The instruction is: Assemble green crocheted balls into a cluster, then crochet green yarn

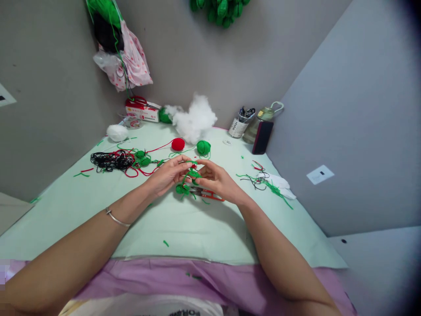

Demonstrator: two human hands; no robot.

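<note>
My left hand (166, 176) and my right hand (219, 181) meet over the middle of the pale green table cover (184, 228). Both pinch a small green crocheted piece (193, 174) with green yarn running from it. A second green crocheted ball (181, 189) hangs just below, between the hands. Red-handled scissors (210, 195) lie on the cover under my right hand. A thin metal bangle (117, 218) sits on my left wrist.
A red yarn ball (178, 144), a green yarn ball (203, 147), white stuffing (194, 118) and a white yarn ball (117, 132) lie at the back. Black yarn (111, 161) tangles at left. A tin of tools (239, 123), a bottle (259, 123) and a phone (262, 137) stand back right. Yarn scraps (269, 183) lie at right.
</note>
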